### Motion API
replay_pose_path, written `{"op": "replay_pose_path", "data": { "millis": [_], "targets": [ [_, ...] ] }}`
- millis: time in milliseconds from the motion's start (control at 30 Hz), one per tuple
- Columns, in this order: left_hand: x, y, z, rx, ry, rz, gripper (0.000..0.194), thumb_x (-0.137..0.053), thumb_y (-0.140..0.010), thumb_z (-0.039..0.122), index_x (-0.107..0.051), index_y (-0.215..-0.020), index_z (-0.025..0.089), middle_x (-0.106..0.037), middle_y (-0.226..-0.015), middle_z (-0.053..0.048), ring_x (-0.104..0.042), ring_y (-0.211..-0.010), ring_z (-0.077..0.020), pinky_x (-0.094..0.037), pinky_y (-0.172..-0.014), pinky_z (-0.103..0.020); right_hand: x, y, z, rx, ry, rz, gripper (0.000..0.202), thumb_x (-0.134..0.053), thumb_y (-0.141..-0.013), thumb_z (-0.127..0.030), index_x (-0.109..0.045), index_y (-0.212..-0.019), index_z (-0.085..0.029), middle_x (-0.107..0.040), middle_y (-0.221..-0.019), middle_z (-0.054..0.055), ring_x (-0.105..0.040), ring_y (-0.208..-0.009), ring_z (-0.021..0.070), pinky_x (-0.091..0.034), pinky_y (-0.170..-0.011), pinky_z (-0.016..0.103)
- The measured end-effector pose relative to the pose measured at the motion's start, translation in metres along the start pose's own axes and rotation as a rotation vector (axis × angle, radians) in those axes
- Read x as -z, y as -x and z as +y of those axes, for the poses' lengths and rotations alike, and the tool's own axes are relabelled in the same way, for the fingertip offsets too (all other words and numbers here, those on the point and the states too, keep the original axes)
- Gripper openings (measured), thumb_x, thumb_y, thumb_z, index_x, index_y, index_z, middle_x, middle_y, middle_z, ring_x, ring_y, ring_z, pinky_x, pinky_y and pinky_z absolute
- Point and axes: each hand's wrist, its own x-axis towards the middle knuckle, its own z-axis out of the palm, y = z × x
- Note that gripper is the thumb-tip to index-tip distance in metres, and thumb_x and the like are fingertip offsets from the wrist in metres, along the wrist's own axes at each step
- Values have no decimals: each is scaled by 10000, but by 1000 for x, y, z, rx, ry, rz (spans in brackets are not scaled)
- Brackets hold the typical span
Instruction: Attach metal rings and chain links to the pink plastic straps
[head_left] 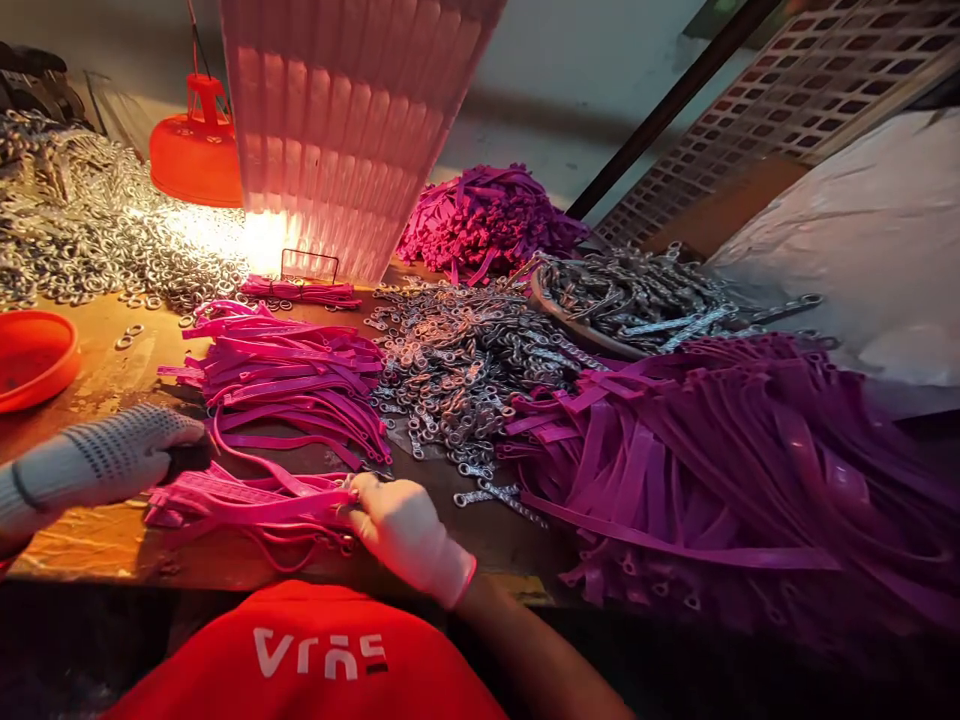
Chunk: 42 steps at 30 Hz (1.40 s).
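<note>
My left hand [131, 450], in a dotted work glove, is closed around a small black object [189, 457] whose kind I cannot make out. It is at the left ends of a bundle of pink straps [259, 505]. My right hand [405, 530], in a pale glove, pinches the right end of a pink strap [281, 475] on top of that bundle. This strap curves back toward my left hand. Just beyond lies a larger pile of pink straps [292, 375] with small rings at their ends.
Metal ring-ended links [465, 360] are heaped mid-table, beside a full basin [577, 330]. Purple straps [675, 460] cover the right side. At left are a red bowl [67, 365], a ring heap [67, 220] and a hanging red lamp [191, 160]. A ribbed panel [345, 120] stands behind.
</note>
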Motion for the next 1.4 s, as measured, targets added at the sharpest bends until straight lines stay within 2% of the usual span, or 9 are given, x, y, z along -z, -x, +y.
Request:
{"op": "replay_pose_path", "data": {
  "millis": [167,300,433,567,800,933,1133,1267,1400],
  "targets": [
    [-43,2,-19,116,171,74,426,-772,-748,438,-741,-1023,114,-640,-686,-36,-542,-581,-113,-403,-483,-184,8,5,14,34,-48,-5,384,-571,-962,-561,-679,-1084,-213,-719,-930,61,-645,-843,190,-402,-741,288],
    [-74,-5,-44,255,432,-20,506,-800,-740,467,-714,-1096,118,-619,-686,-13,-483,-501,-63,-352,-431,-153,11,-44,73,-241,119,-59,272,-453,-1045,-298,-665,-1192,-213,-717,-1086,82,-636,-1001,185,-429,-869,278],
    [-100,-17,-58,407,757,-241,598,-603,-878,602,-663,-1205,105,-564,-622,12,-346,-348,-39,-213,-320,-166,-6,-92,108,-235,192,-124,323,-501,-962,-138,-641,-1252,-165,-660,-1221,159,-611,-1082,238,-435,-903,319],
    [-108,-21,-66,413,857,-315,497,-564,-908,495,-665,-1194,102,-642,-711,-37,-435,-374,-56,-270,-328,-163,-21,-101,108,-249,219,-180,391,-494,-928,-101,-610,-1298,-150,-654,-1168,168,-644,-1010,251,-450,-862,325],
    [-108,-11,-69,413,748,-122,164,-684,-809,280,-665,-897,143,-577,-626,17,-460,-448,-57,-324,-402,-150,-23,-93,111,-320,134,-186,322,-521,-895,-107,-706,-1149,-176,-672,-1122,139,-660,-989,243,-458,-872,314],
    [-112,-4,-71,269,614,-74,224,-707,-805,360,-638,-814,147,-552,-611,26,-433,-472,-62,-305,-427,-171,-24,-81,102,-329,33,-61,229,-551,-872,-110,-713,-1031,-142,-683,-1130,158,-629,-1087,279,-456,-946,366],
    [-110,4,-76,-32,170,-13,475,-615,-909,405,-631,-1313,155,-734,-974,-64,-639,-758,-153,-488,-653,-240,-11,-36,46,-269,-444,154,303,-401,-1020,-318,-581,-1219,-176,-710,-1016,84,-677,-836,178,-542,-776,305],
    [-112,0,-84,-203,5,-44,689,-617,-913,368,-404,-1519,120,-523,-1492,-154,-548,-1293,-258,-441,-1072,-364,-7,-27,0,-147,-988,70,262,-570,-907,-351,-620,-1127,-219,-704,-1071,49,-674,-951,177,-553,-838,295],
    [-110,-1,-89,-235,-85,-91,707,-612,-919,371,-357,-1525,111,-536,-1461,-179,-606,-1199,-257,-477,-1037,-392,-9,-32,-18,-178,-1089,9,249,-584,-835,-322,-645,-1046,-205,-693,-1024,36,-651,-970,185,-537,-889,319]
  ]
}}
